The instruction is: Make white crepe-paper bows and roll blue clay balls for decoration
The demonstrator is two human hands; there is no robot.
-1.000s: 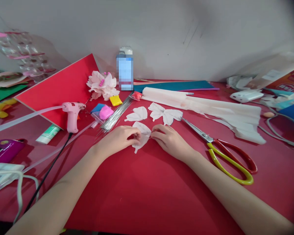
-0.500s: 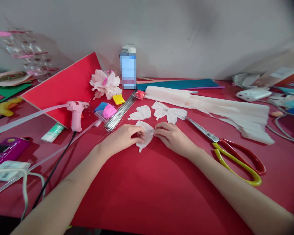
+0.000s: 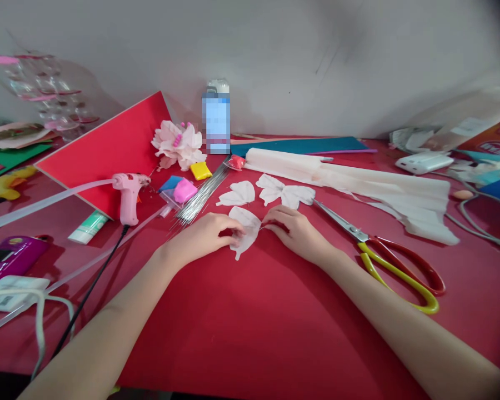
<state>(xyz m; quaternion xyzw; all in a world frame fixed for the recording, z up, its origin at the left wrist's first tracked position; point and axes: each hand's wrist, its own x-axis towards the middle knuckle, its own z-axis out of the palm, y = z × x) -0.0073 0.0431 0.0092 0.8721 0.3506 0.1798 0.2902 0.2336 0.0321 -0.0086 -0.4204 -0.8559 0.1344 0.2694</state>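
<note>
A white crepe-paper petal (image 3: 247, 236) lies on the red table in front of me. My left hand (image 3: 210, 236) has its thumb and fingertips curled onto the petal's left part, gripping it. From the other side, my right hand (image 3: 294, 229) pinches what looks like a thin wire at the petal's right edge; its fingers partly cover it. Just beyond my hands are a white petal pair (image 3: 236, 194) and a second white petal cluster (image 3: 289, 194). Scissors (image 3: 360, 233) with red and yellow handles rest to the right of my right hand.
A pink glue gun (image 3: 128, 194), a bundle of wires (image 3: 204, 194) and clay packets, one pink (image 3: 185, 190), are at left. A finished paper flower (image 3: 177, 145) leans near a phone (image 3: 216, 122). Rolled crepe paper (image 3: 358, 186) stretches right. Cables (image 3: 41, 322) cross the left side.
The view has shifted slightly. Both hands stay at the petal, with little movement; the right fingertips have turned a little, showing more of the thin wire.
</note>
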